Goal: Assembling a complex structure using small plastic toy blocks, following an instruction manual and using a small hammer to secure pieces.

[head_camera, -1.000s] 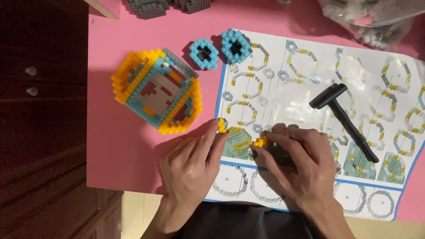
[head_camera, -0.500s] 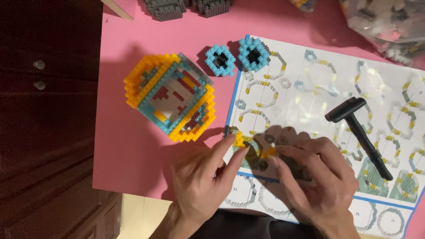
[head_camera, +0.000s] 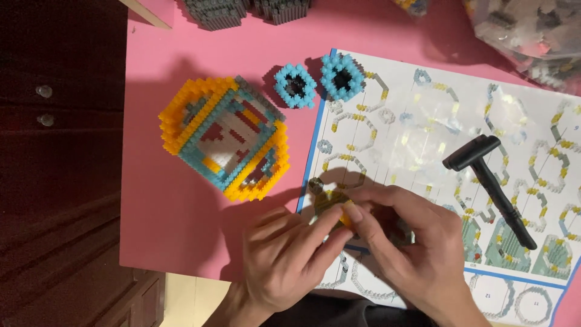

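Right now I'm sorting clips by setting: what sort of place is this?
Probably a home hobby table: a pink tabletop with a half-built block model, a printed instruction sheet and a small black hammer.

A large white instruction sheet [head_camera: 423,151] with a blue border lies on the pink table [head_camera: 181,224], printed with rows of small ring diagrams in grey, yellow and blue. Beyond the sheet's far right corner sits a clear plastic bag [head_camera: 532,33] of small grey and dark pieces, crumpled and partly cut off by the picture's edge.
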